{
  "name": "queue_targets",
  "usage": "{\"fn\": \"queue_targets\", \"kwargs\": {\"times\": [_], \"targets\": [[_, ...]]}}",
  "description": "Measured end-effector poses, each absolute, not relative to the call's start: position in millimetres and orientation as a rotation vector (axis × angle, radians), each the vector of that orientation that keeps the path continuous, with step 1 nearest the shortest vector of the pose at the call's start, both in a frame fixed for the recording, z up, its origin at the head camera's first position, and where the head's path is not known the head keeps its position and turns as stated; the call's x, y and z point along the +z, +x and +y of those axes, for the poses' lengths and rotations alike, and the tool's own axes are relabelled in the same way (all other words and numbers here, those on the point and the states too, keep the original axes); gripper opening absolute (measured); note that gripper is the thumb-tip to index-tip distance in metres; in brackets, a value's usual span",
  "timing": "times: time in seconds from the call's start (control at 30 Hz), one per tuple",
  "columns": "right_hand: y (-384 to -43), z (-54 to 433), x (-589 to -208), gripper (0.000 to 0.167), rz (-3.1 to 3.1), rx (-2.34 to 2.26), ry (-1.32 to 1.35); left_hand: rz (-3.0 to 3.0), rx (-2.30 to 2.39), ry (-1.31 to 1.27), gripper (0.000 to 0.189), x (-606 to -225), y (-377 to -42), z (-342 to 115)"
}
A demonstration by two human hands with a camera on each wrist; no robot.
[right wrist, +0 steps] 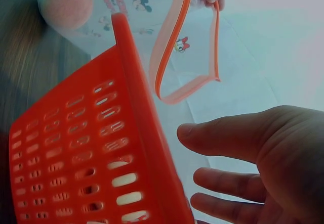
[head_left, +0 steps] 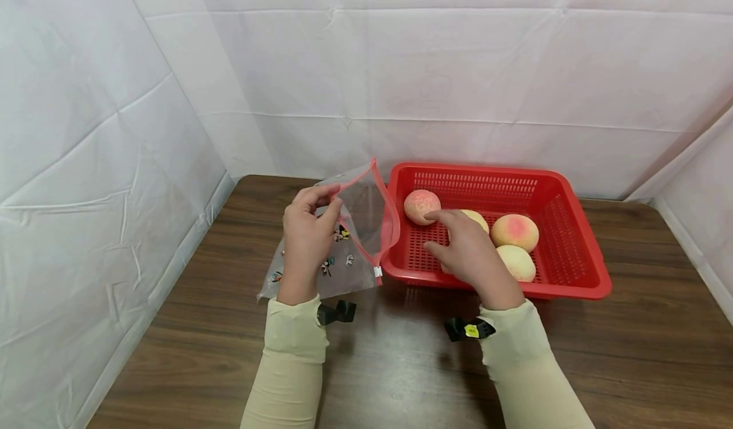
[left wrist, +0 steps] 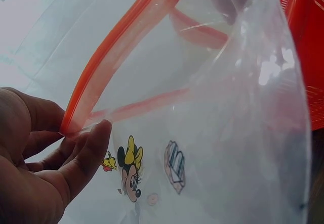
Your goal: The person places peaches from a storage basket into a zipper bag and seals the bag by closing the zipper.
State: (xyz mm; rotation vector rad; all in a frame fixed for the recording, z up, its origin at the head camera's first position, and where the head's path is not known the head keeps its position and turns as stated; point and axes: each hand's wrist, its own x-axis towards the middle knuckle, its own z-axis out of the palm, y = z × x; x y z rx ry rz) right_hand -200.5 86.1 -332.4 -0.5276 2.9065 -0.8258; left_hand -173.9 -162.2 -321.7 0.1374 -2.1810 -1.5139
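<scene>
My left hand [head_left: 308, 235] pinches the rim of a clear zip bag [head_left: 357, 275] between thumb and fingers. The bag has a pink zip edge, a white slider [head_left: 377, 272] and cartoon prints, and its mouth gapes toward the basket. Through its plastic, a pinkish peach [right wrist: 68, 4] shows low in the bag in the right wrist view. Over the red basket [head_left: 581, 251], my right hand [head_left: 472, 251] has thumb and fingers spread, with nothing between them. A pink peach [head_left: 422, 203] lies just beyond its fingertips; another peach [head_left: 478, 218] is partly hidden behind the hand.
Toward the basket's middle right sit a blushed peach [head_left: 515, 232] and a paler peach [head_left: 518, 265]. The basket stands on a dark wooden table [head_left: 395, 365], right beside the bag's mouth. White cloth [head_left: 458, 66] hangs behind and at both sides.
</scene>
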Motion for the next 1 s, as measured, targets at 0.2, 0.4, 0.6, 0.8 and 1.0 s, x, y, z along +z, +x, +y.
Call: {"fn": "queue_targets", "kwargs": {"times": [0.2, 0.4, 0.6, 0.8, 1.0], "targets": [[-203, 91, -336, 0.052, 2.921, -0.778, -0.547, -2.190, -1.531, 0.152, 0.023, -321, -173, -161], [-205, 95, -339, 0.051, 2.924, -0.728, -0.535, -2.192, -1.536, 0.153, 0.023, -321, -173, -161], [-206, 98, -341, 0.046, 2.907, -0.673, -0.512, -2.206, -1.526, 0.152, 0.023, -322, -173, -161], [-208, 102, -344, 0.047, 2.873, -0.658, -0.463, -2.213, -1.533, 0.148, 0.023, -321, -173, -161], [-209, 103, -346, 0.048, 2.830, -0.665, -0.403, -2.212, -1.529, 0.138, 0.023, -322, -172, -161]]}}
